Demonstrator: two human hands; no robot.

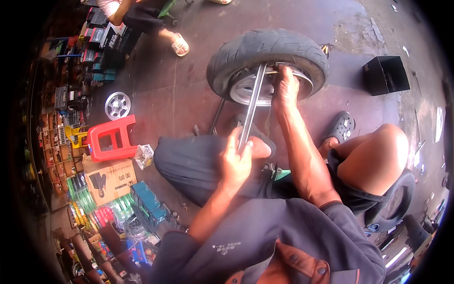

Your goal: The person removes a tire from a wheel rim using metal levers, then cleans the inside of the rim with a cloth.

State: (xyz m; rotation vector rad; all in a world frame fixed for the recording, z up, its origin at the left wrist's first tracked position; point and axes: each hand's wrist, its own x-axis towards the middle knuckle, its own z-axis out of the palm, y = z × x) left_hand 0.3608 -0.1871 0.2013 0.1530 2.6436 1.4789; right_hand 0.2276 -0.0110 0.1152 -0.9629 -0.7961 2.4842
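The tyre [265, 43] on its rim [242, 89] sits about 1 o'clock from the left hand [235, 164], whose fingers are wrapped round the near end of a metal bar [254, 100]. Bar points roughly 6:30 to 12:30, far end at the rim. Right hand [286, 90] is nearer, right at the rim; can't tell if its fingers are clamped.

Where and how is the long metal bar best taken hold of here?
Probably by its near end, coming from the person's own side, with the grip closed around the shaft, as the left hand has it. The metal bar is straight and slim and slants toward the body; its far end lies at the tire by the rim, with the right hand close beside.
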